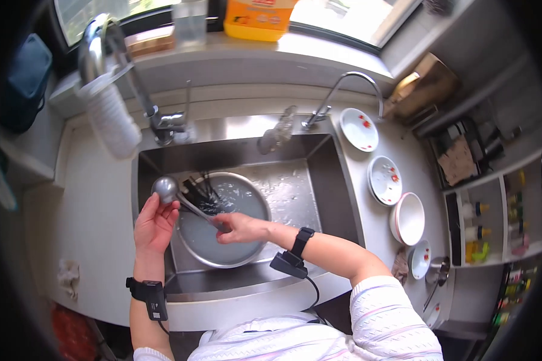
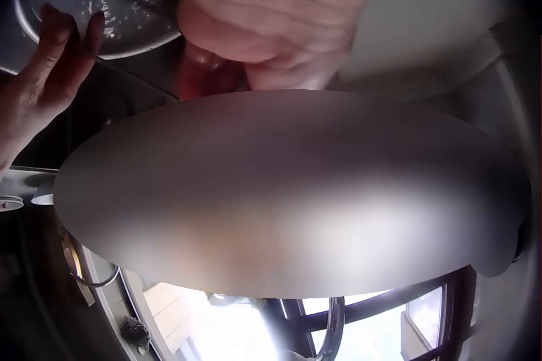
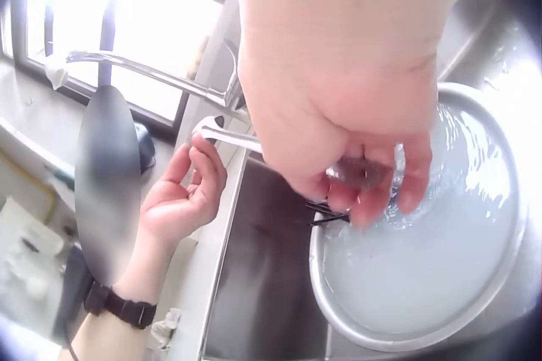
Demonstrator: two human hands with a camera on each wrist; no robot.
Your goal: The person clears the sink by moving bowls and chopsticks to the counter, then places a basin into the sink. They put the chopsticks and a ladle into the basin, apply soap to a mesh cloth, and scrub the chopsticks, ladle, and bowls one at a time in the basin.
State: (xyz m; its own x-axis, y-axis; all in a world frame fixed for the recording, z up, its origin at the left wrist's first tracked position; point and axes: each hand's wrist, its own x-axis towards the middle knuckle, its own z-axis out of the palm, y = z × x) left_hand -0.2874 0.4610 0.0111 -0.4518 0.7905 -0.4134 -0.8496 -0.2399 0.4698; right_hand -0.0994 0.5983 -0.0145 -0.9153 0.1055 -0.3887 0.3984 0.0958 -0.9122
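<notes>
A metal ladle [image 1: 190, 206] is held above a round metal basin [image 1: 266, 198] of cloudy water in the sink. The right hand [image 1: 241, 228] grips its handle end; in the right wrist view that hand [image 3: 339, 90] has its fingers curled round the handle's end. At the ladle's round bowl [image 1: 165, 189], the left hand [image 1: 155, 228] is palm up and pinches the edge with its fingertips. Dark thin utensils [image 1: 200, 191] lie in the basin's water. In the left wrist view the left hand [image 2: 271, 18] hides the ladle, and the right hand [image 2: 55, 82] shows at the left.
Floral plates [image 1: 359, 130] and a white bowl [image 1: 408, 219] line the counter right of the sink. Behind the sink stand a large faucet [image 1: 165, 125] and a thin curved tap [image 1: 343, 81]. A crumpled cloth [image 1: 68, 278] lies on the left counter.
</notes>
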